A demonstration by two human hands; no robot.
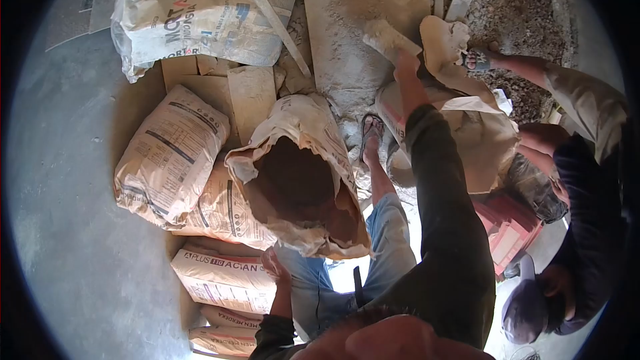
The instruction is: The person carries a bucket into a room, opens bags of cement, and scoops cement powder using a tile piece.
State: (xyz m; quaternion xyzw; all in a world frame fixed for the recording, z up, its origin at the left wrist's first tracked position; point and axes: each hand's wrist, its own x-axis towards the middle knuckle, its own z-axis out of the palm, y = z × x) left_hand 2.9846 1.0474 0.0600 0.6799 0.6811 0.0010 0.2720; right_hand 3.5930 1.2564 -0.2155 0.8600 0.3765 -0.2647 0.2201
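On my feed I've got: open sack (320, 120) tan outside, dk brown inside; piece (381, 35) at rt hand (407, 61) chalky beige; plastic sack (157, 10) white w/ blk, red + blue print; paper sack (172, 153) lt brown w/ blk bands; floor (67, 180) blue-grey; jeans (392, 227) lt blue; sleeve (445, 193) dk olive.

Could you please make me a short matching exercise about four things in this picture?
1. sack before the knees
2. MORTAR bag
3. APLUS sack
4. co-worker's cap

A. beside the left hand
B. at the lower right
C. mouth gaping open
D. crossed by a pale strip

Pairs: 1-C, 2-D, 3-A, 4-B.
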